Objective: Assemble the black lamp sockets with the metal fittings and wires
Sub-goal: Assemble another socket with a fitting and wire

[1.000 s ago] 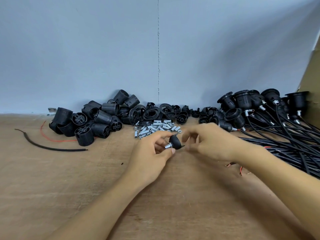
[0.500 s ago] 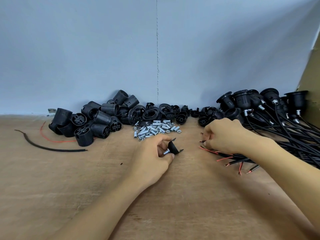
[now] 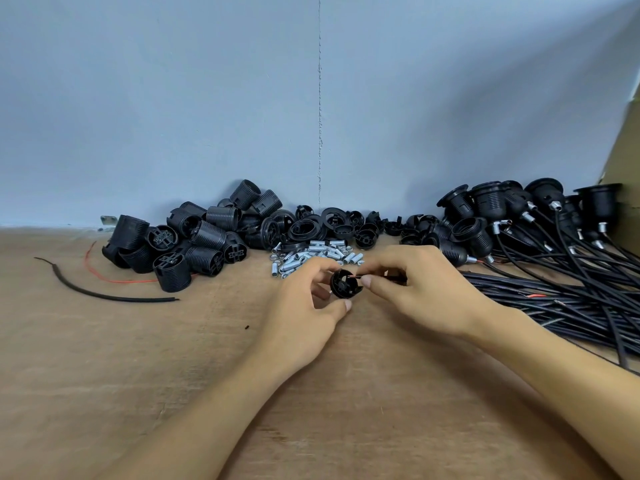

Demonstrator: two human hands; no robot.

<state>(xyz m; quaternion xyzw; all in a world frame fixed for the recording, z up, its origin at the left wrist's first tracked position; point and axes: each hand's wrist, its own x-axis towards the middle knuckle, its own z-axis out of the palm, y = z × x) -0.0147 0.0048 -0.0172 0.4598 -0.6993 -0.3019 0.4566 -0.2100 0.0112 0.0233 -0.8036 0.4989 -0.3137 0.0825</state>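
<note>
Socket cap (image 3: 344,283) and wire (image 3: 388,278) held at mid-table (image 3: 138,375).
The socket cap is pinched by the left hand (image 3: 304,317), opening turned toward 3 o'clock; the wire, pinched by the right hand (image 3: 422,292), lies 3-to-9, tip pointing to 9.

Bare forearms come in from 7 and 4 o'clock, and the hands meet near centre. The left hand (image 3: 304,306) pinches a cap (image 3: 343,285) between thumb and curled fingers. The right hand (image 3: 426,292), at its 3 o'clock, pinches a wire (image 3: 394,278).
</note>
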